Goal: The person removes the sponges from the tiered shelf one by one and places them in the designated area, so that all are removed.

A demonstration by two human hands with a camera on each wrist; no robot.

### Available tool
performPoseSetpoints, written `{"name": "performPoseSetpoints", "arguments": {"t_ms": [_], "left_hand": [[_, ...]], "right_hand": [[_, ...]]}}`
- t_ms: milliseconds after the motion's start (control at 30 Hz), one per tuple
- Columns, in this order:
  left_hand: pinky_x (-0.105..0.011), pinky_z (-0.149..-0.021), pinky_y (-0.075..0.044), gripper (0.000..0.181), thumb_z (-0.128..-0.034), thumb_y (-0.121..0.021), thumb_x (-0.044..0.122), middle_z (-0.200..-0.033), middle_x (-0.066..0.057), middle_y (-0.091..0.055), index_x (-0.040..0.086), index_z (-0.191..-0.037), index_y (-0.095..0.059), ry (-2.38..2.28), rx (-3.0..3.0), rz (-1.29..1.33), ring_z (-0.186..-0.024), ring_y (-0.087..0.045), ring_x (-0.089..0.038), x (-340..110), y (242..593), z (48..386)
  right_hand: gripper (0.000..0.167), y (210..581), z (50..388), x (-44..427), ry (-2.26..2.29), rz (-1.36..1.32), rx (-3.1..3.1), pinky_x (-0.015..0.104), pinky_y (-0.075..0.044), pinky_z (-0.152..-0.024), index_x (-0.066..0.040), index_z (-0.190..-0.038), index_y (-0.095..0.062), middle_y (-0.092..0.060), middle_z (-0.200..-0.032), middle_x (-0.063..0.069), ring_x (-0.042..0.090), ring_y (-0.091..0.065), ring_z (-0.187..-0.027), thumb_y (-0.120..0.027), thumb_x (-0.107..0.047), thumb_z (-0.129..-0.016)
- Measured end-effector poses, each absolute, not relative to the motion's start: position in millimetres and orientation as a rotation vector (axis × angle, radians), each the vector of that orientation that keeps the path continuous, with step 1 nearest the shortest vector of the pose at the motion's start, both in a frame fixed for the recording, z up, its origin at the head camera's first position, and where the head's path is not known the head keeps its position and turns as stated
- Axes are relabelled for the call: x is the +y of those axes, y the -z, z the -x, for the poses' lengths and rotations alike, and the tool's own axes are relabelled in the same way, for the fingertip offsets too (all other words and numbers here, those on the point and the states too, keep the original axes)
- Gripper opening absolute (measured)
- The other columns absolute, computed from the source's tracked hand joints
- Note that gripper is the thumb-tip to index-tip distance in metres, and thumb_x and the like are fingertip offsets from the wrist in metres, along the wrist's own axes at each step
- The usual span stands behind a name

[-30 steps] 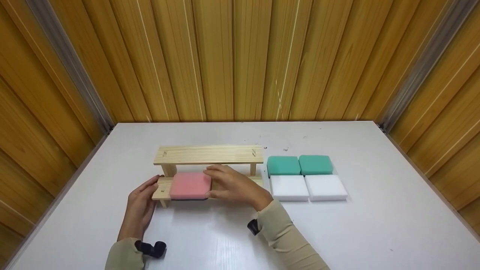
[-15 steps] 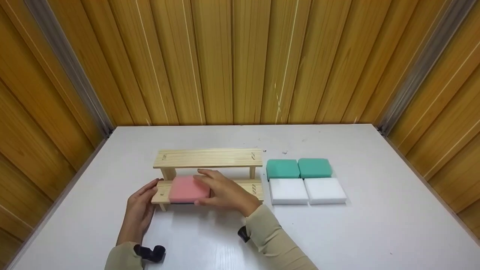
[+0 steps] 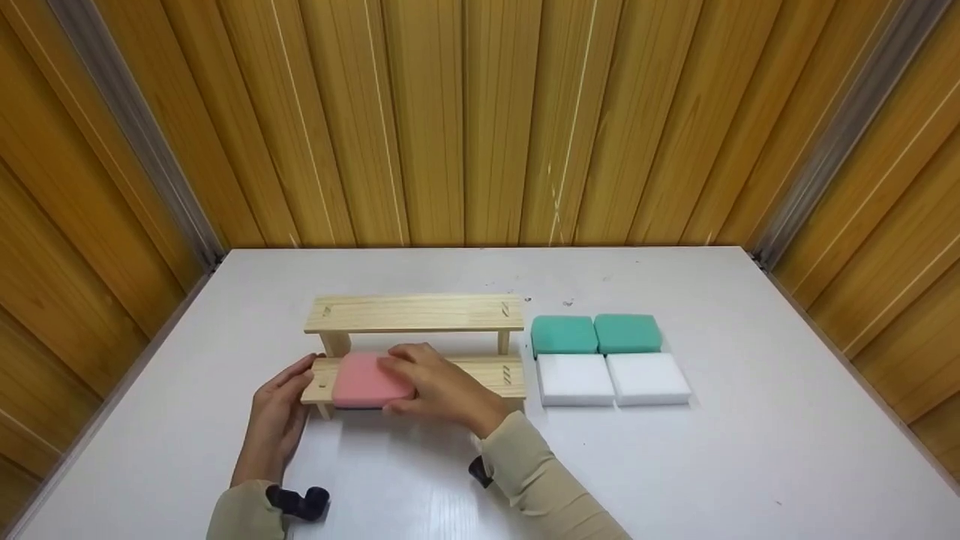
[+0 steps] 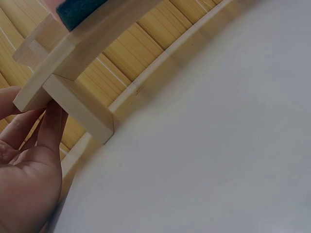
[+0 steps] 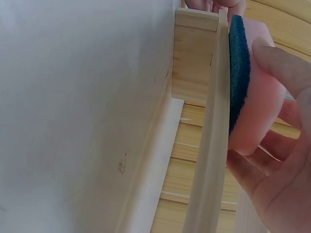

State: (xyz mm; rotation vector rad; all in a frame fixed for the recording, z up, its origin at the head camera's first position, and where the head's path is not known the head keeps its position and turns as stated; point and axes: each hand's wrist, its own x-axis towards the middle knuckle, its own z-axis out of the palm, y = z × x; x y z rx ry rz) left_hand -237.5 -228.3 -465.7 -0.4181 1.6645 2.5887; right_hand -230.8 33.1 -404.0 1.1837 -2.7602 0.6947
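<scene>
A pink sponge [image 3: 364,381] with a dark blue-green scouring pad [image 5: 239,73] underneath lies near the left end of the lower step of a two-tier wooden rack [image 3: 416,313]. My right hand [image 3: 450,390] grips this sponge from its right side, thumb at the front edge and fingers toward the back. At the step's left end, my left hand [image 3: 279,412] pinches the board, as the left wrist view shows, with fingertips under the wooden end [image 4: 31,97]. The sponge's pad side faces down onto the board.
Right of the rack, two green sponges [image 3: 564,334] lie behind two white sponges [image 3: 576,379], set close together on the white table [image 3: 675,465]. Yellow wood-look panels [image 3: 495,127] stand behind the table and at both sides.
The pink sponge has shifted slightly left along the lower step. My right hand has moved left and its fingers reach further over the sponge. My left hand stays at the rack's end.
</scene>
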Motion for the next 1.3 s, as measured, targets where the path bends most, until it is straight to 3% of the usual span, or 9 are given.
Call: {"name": "performPoseSetpoints", "arguments": {"t_ms": [200,500,800,1033,1300], "left_hand": [[-0.017,-0.103,-0.046,0.053,-0.0938,-0.057,0.005,-0.154,-0.006,-0.036,0.003,-0.144,-0.040,-2.570,1.672,0.410,-0.139,-0.039,-0.014,-228,466,238],[-0.016,-0.104,-0.046,0.047,-0.0921,-0.060,0.004,-0.143,-0.001,-0.047,0.005,-0.138,-0.050,-2.602,1.644,0.401,-0.135,-0.044,-0.010,-229,468,235],[-0.017,-0.103,-0.047,0.046,-0.0934,-0.058,0.003,-0.136,0.004,-0.055,0.006,-0.139,-0.049,-2.627,1.558,0.413,-0.113,-0.059,0.000,-231,466,236],[-0.017,-0.103,-0.047,0.046,-0.0935,-0.057,0.003,-0.144,0.000,-0.048,0.006,-0.139,-0.048,-2.607,1.587,0.433,-0.133,-0.045,-0.008,-231,466,237],[-0.017,-0.103,-0.046,0.048,-0.0936,-0.059,0.006,-0.146,-0.001,-0.046,0.007,-0.140,-0.046,-2.593,1.602,0.431,-0.139,-0.038,-0.012,-230,465,237]], "right_hand": [[0.062,405,230,35,-0.706,-1.193,-2.748,0.029,-0.045,-0.108,-0.016,-0.143,-0.047,-0.048,-0.142,0.006,0.020,-0.046,-0.128,-0.067,-0.039,-0.088],[0.060,405,227,37,-0.649,-1.210,-2.747,0.026,-0.046,-0.105,-0.016,-0.141,-0.049,-0.049,-0.139,0.005,0.018,-0.046,-0.126,-0.068,-0.037,-0.089],[0.059,403,225,40,-0.647,-1.232,-2.725,0.025,-0.046,-0.106,-0.015,-0.139,-0.051,-0.052,-0.136,0.005,0.017,-0.048,-0.124,-0.068,-0.037,-0.088],[0.059,401,223,46,-0.653,-1.240,-2.724,0.026,-0.045,-0.108,-0.016,-0.139,-0.052,-0.052,-0.137,0.004,0.016,-0.048,-0.126,-0.069,-0.038,-0.087],[0.058,400,218,51,-0.626,-1.282,-2.692,0.025,-0.046,-0.105,-0.016,-0.137,-0.054,-0.052,-0.137,0.005,0.017,-0.049,-0.124,-0.069,-0.041,-0.086]]}}
